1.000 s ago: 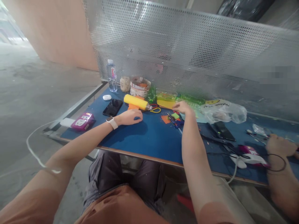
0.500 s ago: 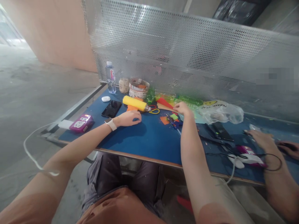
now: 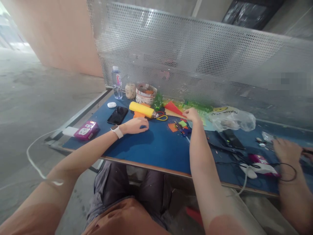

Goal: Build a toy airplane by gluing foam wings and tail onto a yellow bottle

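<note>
My left hand point(image 3: 137, 125), with a white watch on its wrist, rests on the blue table, fingers loosely bent and nothing seen in them. Just beyond it lies a bottle wrapped in yellow point(image 3: 141, 109), over orange paper point(image 3: 139, 115). Farther right, my right hand point(image 3: 192, 115) has its fingertips closed at the right end of a red sheet of paper point(image 3: 173, 107). A tan sheet point(image 3: 171, 113) lies against the red one. Scissors with red and yellow handles point(image 3: 162, 117) lie beside these sheets. Small orange scraps point(image 3: 172, 127) are near my right wrist.
Behind stand a water bottle point(image 3: 117, 83), a jar point(image 3: 130, 91) and a round woven basket point(image 3: 146, 94). A black phone point(image 3: 117, 115) and purple power strip point(image 3: 86, 130) lie left. A plastic bag point(image 3: 232, 119) and another person's hand point(image 3: 286, 150) are right. A perforated metal screen point(image 3: 183, 49) borders the table.
My hands stay in nearly the same places; the red sheet's edge is tilted slightly more upward. The other person's hand at the right has moved rightward, uncovering small items. The view has shifted slightly.
</note>
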Demonstrator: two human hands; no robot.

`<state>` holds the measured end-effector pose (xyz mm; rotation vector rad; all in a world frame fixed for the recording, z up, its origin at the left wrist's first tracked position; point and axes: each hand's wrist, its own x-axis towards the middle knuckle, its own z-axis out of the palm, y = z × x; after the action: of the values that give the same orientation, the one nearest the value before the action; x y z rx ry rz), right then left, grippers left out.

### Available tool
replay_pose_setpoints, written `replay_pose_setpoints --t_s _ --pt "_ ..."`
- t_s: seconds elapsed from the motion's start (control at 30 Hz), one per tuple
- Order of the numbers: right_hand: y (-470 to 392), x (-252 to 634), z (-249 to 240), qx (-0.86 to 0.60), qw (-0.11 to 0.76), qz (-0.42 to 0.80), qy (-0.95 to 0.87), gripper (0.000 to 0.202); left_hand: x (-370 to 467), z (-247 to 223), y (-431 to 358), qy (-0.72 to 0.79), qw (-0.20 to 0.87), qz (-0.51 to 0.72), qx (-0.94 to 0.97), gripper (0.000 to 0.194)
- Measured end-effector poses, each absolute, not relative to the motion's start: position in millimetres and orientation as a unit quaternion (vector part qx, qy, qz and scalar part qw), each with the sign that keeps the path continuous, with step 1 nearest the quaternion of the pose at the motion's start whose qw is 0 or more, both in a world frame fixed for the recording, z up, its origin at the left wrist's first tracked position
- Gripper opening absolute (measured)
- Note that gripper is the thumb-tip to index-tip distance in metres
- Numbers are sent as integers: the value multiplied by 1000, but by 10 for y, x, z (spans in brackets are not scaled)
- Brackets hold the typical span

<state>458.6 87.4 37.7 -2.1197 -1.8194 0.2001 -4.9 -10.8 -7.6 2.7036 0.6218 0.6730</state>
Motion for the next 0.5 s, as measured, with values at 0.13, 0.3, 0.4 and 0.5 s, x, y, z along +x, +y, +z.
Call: replay_pose_setpoints --t_s 0.13,0.3,0.4,0.5 --pt "880 4578 370 -751 187 58 -631 9 -48 -82 -110 216 140 236 937 25" --pt "859 4552 406 -759 244 45 -602 6 -48 -63 -114 216 143 230 938 23" --pt "835 4554 439 -750 258 61 -606 7 -47 -59 -113 214 142 223 940 24" --pt "815 4540 463 -749 253 59 -610 16 -43 -64 -118 216 145 216 941 25"
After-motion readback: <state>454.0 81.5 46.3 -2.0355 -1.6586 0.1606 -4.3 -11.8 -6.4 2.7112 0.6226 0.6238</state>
